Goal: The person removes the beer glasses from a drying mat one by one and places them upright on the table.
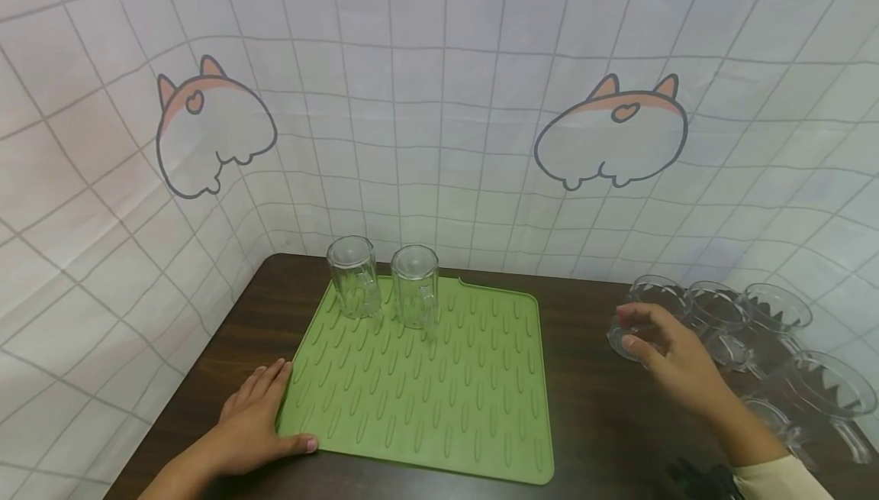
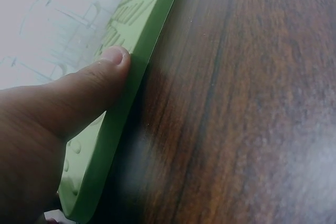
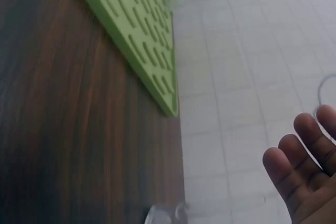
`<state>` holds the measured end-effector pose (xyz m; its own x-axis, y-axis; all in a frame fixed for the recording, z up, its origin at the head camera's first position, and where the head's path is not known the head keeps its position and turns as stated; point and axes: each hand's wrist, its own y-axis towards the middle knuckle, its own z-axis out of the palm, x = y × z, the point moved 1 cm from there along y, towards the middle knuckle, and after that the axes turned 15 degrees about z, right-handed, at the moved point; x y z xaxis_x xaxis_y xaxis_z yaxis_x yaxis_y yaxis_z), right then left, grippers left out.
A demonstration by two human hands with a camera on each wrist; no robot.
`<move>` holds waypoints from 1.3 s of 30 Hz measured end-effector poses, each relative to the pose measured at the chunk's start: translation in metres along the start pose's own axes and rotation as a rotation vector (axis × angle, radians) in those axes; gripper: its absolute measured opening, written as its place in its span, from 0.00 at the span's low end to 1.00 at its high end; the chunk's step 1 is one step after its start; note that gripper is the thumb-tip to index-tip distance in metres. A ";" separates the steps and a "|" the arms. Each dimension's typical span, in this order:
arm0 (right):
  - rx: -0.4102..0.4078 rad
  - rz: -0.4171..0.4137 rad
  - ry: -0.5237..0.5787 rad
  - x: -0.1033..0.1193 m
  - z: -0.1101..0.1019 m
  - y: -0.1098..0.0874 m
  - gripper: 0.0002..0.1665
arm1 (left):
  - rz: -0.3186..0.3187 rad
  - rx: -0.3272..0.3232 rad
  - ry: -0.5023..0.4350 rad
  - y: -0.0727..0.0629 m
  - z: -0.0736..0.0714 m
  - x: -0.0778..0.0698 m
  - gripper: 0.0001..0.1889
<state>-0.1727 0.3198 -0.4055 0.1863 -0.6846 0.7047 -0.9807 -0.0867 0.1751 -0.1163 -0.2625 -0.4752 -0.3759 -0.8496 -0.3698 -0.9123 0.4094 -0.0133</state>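
Observation:
A green ribbed mat (image 1: 426, 401) lies on the dark table. My left hand (image 1: 250, 416) rests at its near left corner, fingers along the left side. In the left wrist view the left thumb (image 2: 105, 72) touches the mat's raised rim. Two clear glass mugs (image 1: 354, 279) (image 1: 415, 290) stand side by side on the mat's far left part. My right hand (image 1: 676, 359) hovers at the right, fingers spread and slightly bent, beside a clear glass mug (image 1: 621, 340) that it partly hides. The right wrist view shows the right fingers (image 3: 283, 174) holding nothing.
Several more clear mugs stand at the right, among them a back one (image 1: 776, 305) and a near one (image 1: 834, 382). A white gridded curtain (image 1: 426, 126) hangs behind the table (image 1: 584, 393). Something dark (image 1: 700, 477) shows by the right wrist.

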 end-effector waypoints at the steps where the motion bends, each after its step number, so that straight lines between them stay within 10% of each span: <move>1: 0.009 0.000 0.002 0.003 0.003 0.003 0.22 | 0.000 0.003 0.001 0.000 0.000 0.000 0.71; 39: 0.222 -0.041 0.215 0.058 0.105 0.068 0.21 | -0.002 0.020 -0.007 0.001 -0.002 0.000 0.71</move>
<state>-0.2346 0.1980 -0.4252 0.2111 -0.5109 0.8333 -0.9566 -0.2830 0.0688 -0.1180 -0.2629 -0.4736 -0.3725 -0.8484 -0.3762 -0.9097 0.4139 -0.0326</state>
